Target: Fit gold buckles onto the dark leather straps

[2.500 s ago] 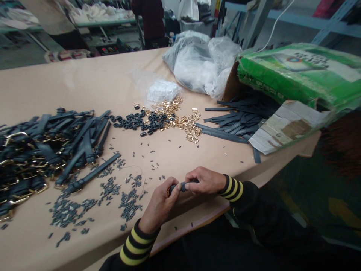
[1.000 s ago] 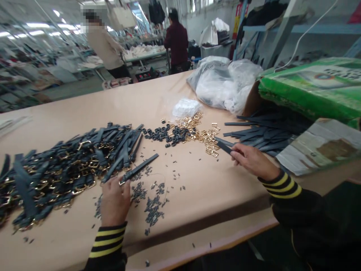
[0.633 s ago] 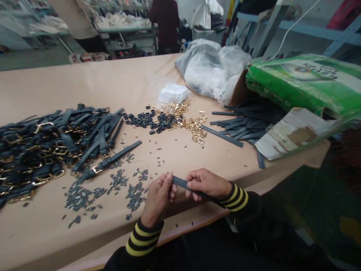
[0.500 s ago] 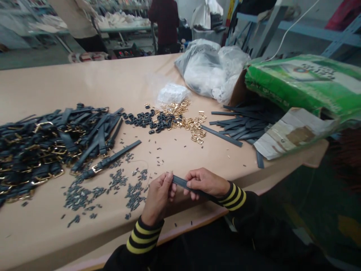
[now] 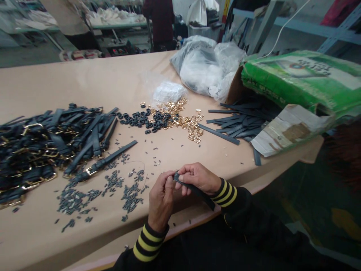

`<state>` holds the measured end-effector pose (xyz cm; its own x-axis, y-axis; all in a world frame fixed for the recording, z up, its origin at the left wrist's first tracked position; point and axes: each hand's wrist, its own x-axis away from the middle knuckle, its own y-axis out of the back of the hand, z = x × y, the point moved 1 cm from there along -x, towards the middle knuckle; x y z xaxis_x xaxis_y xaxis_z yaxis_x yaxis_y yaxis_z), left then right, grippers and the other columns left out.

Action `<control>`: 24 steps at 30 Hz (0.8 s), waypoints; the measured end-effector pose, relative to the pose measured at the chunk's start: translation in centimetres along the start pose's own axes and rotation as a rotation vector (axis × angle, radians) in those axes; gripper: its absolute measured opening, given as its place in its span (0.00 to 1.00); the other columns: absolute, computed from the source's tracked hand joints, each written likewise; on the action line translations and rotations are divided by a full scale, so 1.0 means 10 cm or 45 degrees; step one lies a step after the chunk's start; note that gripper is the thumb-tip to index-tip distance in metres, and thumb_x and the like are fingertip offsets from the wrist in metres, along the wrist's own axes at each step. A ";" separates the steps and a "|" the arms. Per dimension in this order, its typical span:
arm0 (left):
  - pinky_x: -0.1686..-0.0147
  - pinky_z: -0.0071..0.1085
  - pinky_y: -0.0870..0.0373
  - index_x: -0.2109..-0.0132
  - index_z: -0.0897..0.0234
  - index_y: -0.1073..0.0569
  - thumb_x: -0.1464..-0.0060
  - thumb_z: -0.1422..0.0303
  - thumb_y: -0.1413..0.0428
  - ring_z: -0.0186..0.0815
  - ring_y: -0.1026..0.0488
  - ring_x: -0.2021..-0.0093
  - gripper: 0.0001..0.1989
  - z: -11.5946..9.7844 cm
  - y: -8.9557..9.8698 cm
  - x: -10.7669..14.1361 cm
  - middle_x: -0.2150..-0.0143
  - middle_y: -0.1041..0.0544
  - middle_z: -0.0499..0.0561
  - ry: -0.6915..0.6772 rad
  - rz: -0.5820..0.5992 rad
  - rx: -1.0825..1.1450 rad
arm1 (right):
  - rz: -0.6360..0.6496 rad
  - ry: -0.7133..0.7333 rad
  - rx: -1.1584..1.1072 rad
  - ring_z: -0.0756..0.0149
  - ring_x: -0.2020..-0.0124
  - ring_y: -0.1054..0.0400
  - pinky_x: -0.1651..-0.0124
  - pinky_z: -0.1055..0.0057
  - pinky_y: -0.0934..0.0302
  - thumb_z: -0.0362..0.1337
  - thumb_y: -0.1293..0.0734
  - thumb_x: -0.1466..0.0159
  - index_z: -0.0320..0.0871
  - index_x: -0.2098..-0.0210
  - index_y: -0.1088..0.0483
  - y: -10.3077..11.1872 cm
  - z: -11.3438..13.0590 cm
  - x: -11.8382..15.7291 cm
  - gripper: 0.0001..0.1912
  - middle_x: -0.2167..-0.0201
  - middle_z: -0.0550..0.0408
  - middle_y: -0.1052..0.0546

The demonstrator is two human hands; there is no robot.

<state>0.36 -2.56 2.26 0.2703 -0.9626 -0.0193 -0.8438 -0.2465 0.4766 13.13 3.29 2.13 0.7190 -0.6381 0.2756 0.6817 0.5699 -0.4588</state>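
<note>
Between my two hands, over the table's near edge, is a dark strap (image 5: 199, 192). My left hand (image 5: 162, 197) pinches its end between thumb and fingers. Close beside it, my right hand (image 5: 199, 178) grips the strap a little further along, and the free part hangs down under my right wrist. Fingers hide most of the held end. Left of my hands lie small dark pieces (image 5: 131, 197) in loose heaps. Beyond them rests a strap with a gold buckle (image 5: 111, 160). Gold buckles (image 5: 191, 126) and dark loops (image 5: 135, 118) are heaped further back.
A large pile of buckled straps (image 5: 56, 143) covers the table's left side. Plain straps (image 5: 239, 122) spill from a green box (image 5: 299, 75) at right. Plastic bags (image 5: 208, 67) stand behind. Two people, one in a dark red top (image 5: 162, 22), are across the table (image 5: 70, 79).
My hands have drawn closer together at the strap's end. The strap's visible stretch between them has shortened, and its free part now hangs lower below my right hand. The view has shifted slightly.
</note>
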 end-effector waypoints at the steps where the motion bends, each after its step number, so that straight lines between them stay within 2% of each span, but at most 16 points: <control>1: 0.60 0.30 0.35 0.61 0.64 0.29 0.46 0.63 0.55 0.36 0.29 0.62 0.13 -0.01 0.02 -0.01 0.63 0.24 0.52 -0.025 0.019 -0.038 | -0.022 -0.049 -0.025 0.73 0.81 0.31 0.79 0.80 0.38 0.38 0.32 0.46 0.35 0.70 0.36 0.01 0.00 -0.02 0.12 0.78 0.55 0.26; 6: 0.72 0.27 0.36 0.71 0.64 0.30 0.47 0.60 0.53 0.33 0.32 0.76 0.14 0.04 0.06 -0.14 0.78 0.28 0.48 0.080 0.149 -0.230 | -0.050 -0.206 -0.146 0.71 0.77 0.28 0.75 0.78 0.34 0.31 0.35 0.44 0.34 0.72 0.35 -0.02 -0.02 -0.09 0.05 0.79 0.54 0.25; 8: 0.74 0.28 0.36 0.72 0.64 0.30 0.46 0.60 0.55 0.33 0.34 0.78 0.15 0.10 0.07 -0.21 0.80 0.30 0.47 0.104 0.210 -0.304 | -0.053 -0.236 -0.167 0.72 0.77 0.28 0.75 0.78 0.34 0.29 0.36 0.43 0.34 0.72 0.35 -0.02 -0.03 -0.10 0.03 0.78 0.52 0.24; 9: 0.73 0.29 0.36 0.72 0.64 0.31 0.46 0.60 0.55 0.34 0.33 0.77 0.15 0.13 0.08 -0.24 0.79 0.30 0.48 0.082 0.181 -0.346 | -0.055 -0.248 -0.168 0.72 0.76 0.28 0.74 0.78 0.34 0.29 0.37 0.42 0.34 0.73 0.35 -0.03 -0.03 -0.10 0.03 0.77 0.51 0.24; 11: 0.66 0.33 0.34 0.66 0.66 0.31 0.45 0.63 0.56 0.38 0.30 0.66 0.14 0.18 0.14 -0.30 0.68 0.26 0.55 -0.041 -0.044 -0.466 | -0.050 -0.257 -0.161 0.71 0.75 0.28 0.74 0.78 0.34 0.29 0.37 0.42 0.34 0.72 0.35 -0.02 -0.01 -0.11 0.04 0.75 0.50 0.24; 13: 0.58 0.38 0.35 0.57 0.70 0.32 0.46 0.65 0.56 0.44 0.34 0.52 0.15 0.21 0.22 -0.36 0.51 0.33 0.63 -0.170 -0.357 -0.572 | -0.032 -0.241 -0.154 0.70 0.74 0.28 0.73 0.77 0.34 0.31 0.36 0.42 0.34 0.72 0.35 -0.01 0.00 -0.11 0.05 0.74 0.49 0.24; 14: 0.57 0.39 0.36 0.53 0.70 0.34 0.47 0.65 0.55 0.46 0.37 0.49 0.17 0.22 0.25 -0.37 0.47 0.36 0.65 -0.181 -0.435 -0.575 | -0.019 -0.228 -0.152 0.70 0.74 0.28 0.73 0.76 0.34 0.32 0.36 0.42 0.34 0.71 0.35 -0.01 0.01 -0.12 0.06 0.74 0.49 0.24; 15: 0.60 0.39 0.34 0.52 0.70 0.35 0.47 0.64 0.54 0.46 0.35 0.51 0.18 0.22 0.27 -0.39 0.48 0.36 0.65 -0.137 -0.414 -0.536 | -0.008 -0.217 -0.145 0.69 0.75 0.28 0.73 0.76 0.34 0.33 0.35 0.43 0.34 0.71 0.36 -0.01 0.02 -0.12 0.06 0.75 0.49 0.24; 17: 0.71 0.34 0.33 0.55 0.68 0.34 0.47 0.59 0.54 0.40 0.30 0.67 0.18 0.22 0.27 -0.39 0.62 0.29 0.58 0.058 -0.114 -0.325 | 0.003 -0.213 -0.107 0.70 0.76 0.28 0.74 0.76 0.35 0.35 0.34 0.44 0.36 0.70 0.37 -0.02 0.01 -0.13 0.08 0.75 0.52 0.24; 19: 0.79 0.30 0.37 0.64 0.66 0.32 0.46 0.56 0.55 0.33 0.35 0.79 0.17 0.19 0.23 -0.38 0.76 0.31 0.49 0.193 0.188 -0.105 | -0.001 -0.198 -0.017 0.73 0.80 0.31 0.76 0.77 0.36 0.37 0.34 0.45 0.36 0.69 0.38 0.00 -0.01 -0.15 0.10 0.77 0.54 0.26; 21: 0.78 0.28 0.38 0.69 0.64 0.33 0.46 0.57 0.54 0.32 0.36 0.80 0.15 0.14 0.19 -0.39 0.79 0.33 0.46 0.127 0.276 -0.052 | -0.012 -0.150 0.086 0.78 0.86 0.37 0.82 0.80 0.41 0.40 0.34 0.45 0.37 0.70 0.38 0.04 -0.02 -0.20 0.12 0.79 0.58 0.28; 24: 0.74 0.26 0.37 0.71 0.63 0.32 0.46 0.60 0.53 0.32 0.33 0.76 0.13 0.09 0.21 -0.59 0.79 0.31 0.46 -0.123 0.343 -0.207 | -0.035 -0.090 0.151 0.82 0.90 0.48 0.89 0.84 0.53 0.43 0.34 0.45 0.38 0.72 0.40 0.15 -0.04 -0.28 0.14 0.82 0.62 0.32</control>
<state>-3.46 2.46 2.60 -0.0043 -0.9989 0.0469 -0.7918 0.0321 0.6100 12.10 5.72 0.39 0.7050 -0.6184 0.3473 0.7092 0.6128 -0.3485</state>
